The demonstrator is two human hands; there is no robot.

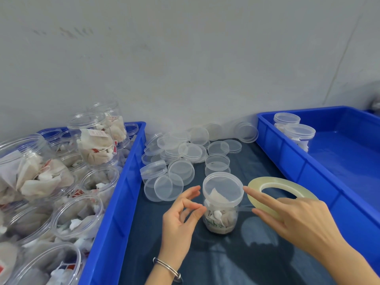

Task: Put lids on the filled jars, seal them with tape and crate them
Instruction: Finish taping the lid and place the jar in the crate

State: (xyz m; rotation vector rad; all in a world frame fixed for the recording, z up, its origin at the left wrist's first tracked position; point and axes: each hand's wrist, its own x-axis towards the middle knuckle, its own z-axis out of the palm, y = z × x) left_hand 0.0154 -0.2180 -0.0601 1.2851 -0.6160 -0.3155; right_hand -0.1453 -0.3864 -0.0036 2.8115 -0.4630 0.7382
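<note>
A clear jar (220, 219) filled with white sachets stands on the dark table, a clear lid (223, 188) on its top. My right hand (292, 219) holds a roll of clear tape (281, 186) just right of the jar, index finger pointing at the lid's rim. A strip of tape (245, 208) runs from the roll to the jar's neck. My left hand (181, 214) is at the jar's left side, thumb and a finger pinched together at the neck.
A blue crate (123, 182) on the left holds several open filled jars (92, 138). A heap of loose lids (178, 155) lies behind the jar. On the right, another blue crate (298, 161) holds two lidded jars (296, 132). A grey wall stands behind.
</note>
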